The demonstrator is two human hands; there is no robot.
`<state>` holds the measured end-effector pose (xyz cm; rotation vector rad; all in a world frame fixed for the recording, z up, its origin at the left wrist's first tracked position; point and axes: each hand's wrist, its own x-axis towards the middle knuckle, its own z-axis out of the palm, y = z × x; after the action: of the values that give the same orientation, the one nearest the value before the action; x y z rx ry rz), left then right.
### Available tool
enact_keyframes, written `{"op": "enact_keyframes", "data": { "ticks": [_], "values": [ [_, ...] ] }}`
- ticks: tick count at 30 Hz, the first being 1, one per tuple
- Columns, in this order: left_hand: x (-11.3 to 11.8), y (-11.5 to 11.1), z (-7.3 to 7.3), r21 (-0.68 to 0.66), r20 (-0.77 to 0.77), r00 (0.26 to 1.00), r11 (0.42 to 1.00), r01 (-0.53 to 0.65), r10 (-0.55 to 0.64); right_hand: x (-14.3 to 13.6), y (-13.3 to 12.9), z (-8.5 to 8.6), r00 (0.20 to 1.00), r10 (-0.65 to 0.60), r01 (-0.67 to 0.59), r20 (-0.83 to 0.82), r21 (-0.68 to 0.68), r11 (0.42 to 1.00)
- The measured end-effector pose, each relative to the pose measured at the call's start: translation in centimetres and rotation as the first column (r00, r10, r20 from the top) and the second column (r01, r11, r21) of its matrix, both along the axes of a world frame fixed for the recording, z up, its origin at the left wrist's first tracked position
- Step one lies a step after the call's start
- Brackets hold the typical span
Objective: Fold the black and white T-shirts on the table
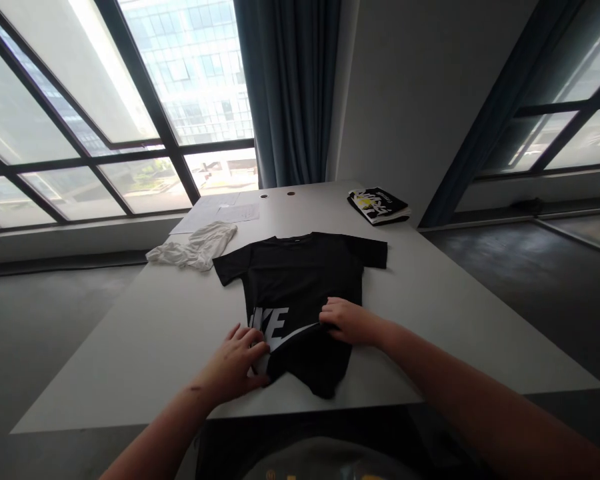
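Note:
A black T-shirt [305, 277] lies spread on the white table [430, 320], its collar and sleeves toward the far side. White letters and a white stripe show on its lower part, and the near hem is bunched and uneven. My left hand [240, 357] rests at the shirt's lower left side, fingers apart over the fabric beside the letters. Farther right, my right hand [345, 320] has its fingers closed on the shirt's cloth at the right end of the white stripe.
A crumpled white cloth [197, 247] lies left of the shirt, with paper sheets [230, 212] behind it. Folded black clothing [380, 205] with white and yellow print sits at the back right. Beyond the table are windows, a blue curtain [290, 93] and a wall.

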<state>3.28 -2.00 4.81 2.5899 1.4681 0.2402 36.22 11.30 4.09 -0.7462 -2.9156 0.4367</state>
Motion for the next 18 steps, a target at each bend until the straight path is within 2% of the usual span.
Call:
{"op": "enact_keyframes", "data": {
  "ticks": [4, 7, 10, 13, 16, 18],
  "values": [
    [-1.3, -0.9, -0.4, 0.059, 0.032, 0.997, 0.995, -0.077, 0.075, 4.5, -1.2, 2.2, 0.998, -0.044, 0.048, 0.042, -0.1, 0.994],
    [-2.8, -1.3, -0.4, 0.087, 0.075, 0.994, 0.993, -0.081, 0.074, 7.9, -2.6, 3.0, 0.99, -0.119, 0.129, 0.07, -0.181, 0.975],
    [-3.8, -1.6, -0.5, 0.07, 0.09, 0.992, 0.993, -0.091, 0.084, 10.4, -3.9, 3.0, 0.979, -0.184, 0.2, 0.087, -0.238, 0.95],
    [-4.1, -1.8, -0.3, 0.07, 0.064, 0.988, 0.987, -0.146, 0.142, 12.0, -4.4, 2.6, 0.97, -0.21, 0.235, 0.123, -0.248, 0.94],
    [-3.9, -2.1, 0.2, 0.041, -0.024, 0.978, 0.978, -0.206, 0.207, 13.2, -4.2, 1.9, 0.951, -0.222, 0.274, 0.217, -0.25, 0.929],
    [-3.7, -2.3, 0.7, 0.014, -0.089, 0.966, 0.97, -0.242, 0.242, 13.3, -3.9, 1.8, 0.911, -0.307, 0.365, 0.276, -0.188, 0.912]
  ]
}}
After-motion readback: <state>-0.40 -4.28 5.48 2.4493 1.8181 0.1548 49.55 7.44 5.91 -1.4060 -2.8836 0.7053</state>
